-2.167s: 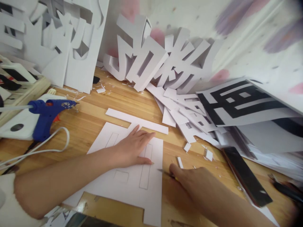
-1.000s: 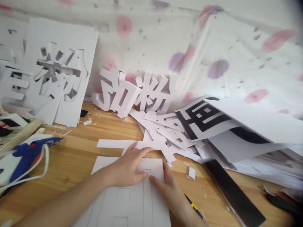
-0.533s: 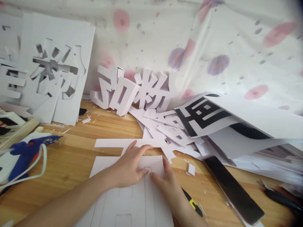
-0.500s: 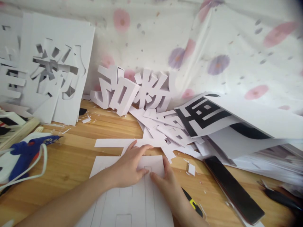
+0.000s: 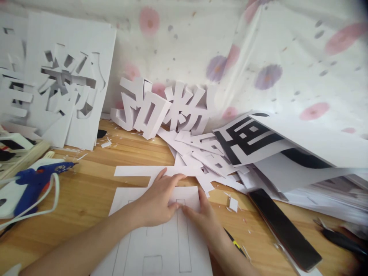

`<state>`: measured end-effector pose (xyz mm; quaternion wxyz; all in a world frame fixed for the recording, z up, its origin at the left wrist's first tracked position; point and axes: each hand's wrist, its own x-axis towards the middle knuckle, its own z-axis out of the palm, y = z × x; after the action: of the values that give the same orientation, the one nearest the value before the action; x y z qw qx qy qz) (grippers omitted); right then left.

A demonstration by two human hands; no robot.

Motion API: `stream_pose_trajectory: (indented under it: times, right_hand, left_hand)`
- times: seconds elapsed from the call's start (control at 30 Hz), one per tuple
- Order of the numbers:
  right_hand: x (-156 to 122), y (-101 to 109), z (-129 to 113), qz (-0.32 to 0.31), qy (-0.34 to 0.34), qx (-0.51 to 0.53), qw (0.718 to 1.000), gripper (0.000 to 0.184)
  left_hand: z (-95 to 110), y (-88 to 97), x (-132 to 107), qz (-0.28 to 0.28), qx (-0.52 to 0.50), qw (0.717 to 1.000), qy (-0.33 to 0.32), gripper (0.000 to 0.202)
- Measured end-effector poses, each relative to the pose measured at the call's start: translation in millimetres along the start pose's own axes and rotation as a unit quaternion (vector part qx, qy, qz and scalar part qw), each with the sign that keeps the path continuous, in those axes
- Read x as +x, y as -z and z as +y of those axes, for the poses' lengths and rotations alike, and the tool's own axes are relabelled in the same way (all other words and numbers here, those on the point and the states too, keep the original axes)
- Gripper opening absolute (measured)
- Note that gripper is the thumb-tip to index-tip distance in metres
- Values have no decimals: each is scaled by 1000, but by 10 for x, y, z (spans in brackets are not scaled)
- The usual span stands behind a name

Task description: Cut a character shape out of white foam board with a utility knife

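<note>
A white board [image 5: 169, 245] with pencilled rectangles and long lines lies on the wooden table in front of me. My left hand [image 5: 158, 203] rests across its upper part, fingers spread past the far edge near a white strip [image 5: 135, 171]. The left thumb meets my right thumb on the board, by a narrow drawn rectangle. My right hand [image 5: 204, 220] is at the board's right edge, thumb on top and fingers curled around the side. Whether a small piece lies between the thumbs is hidden.
A blue glue gun [image 5: 37, 180] with a white cord lies left. White three-dimensional characters [image 5: 155, 111] stand behind, beside a cut-out board [image 5: 86, 134]. Paper scraps [image 5: 184, 149], a printed sheet [image 5: 258, 151], a long black object [image 5: 284, 230] and a yellow-black cutter [image 5: 236, 243] lie right.
The view has shifted slightly. Both hands keep nearly the same pose on the board, and my right forearm now covers more of the cutter.
</note>
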<state>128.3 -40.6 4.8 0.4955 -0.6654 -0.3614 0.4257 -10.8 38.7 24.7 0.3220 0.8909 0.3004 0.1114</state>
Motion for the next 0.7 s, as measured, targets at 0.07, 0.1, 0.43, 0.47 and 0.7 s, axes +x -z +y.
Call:
stream_pose_trajectory:
  times: [0.07, 0.1, 0.43, 0.47, 0.7]
  right_hand:
    - [-11, 5, -8, -19, -11, 16, 1000, 49]
    - [-14, 6, -7, -26, -12, 21, 999, 48]
    - [31, 19, 46, -32, 6, -16, 999, 34]
    - [32, 20, 47, -33, 3, -17, 999, 34]
    - [39, -12, 140, -22, 3, -7, 1000, 43]
  left_hand:
    - [-2, -14, 1, 5, -2, 1000, 1, 59]
    - [-8, -23, 4, 9, -3, 1000, 1, 58]
    - [2, -33, 15, -4, -12, 1000, 18, 55]
    - [8, -27, 12, -6, -13, 1000, 18, 54]
    - [-47, -37, 4, -2, 11, 1000, 8, 58]
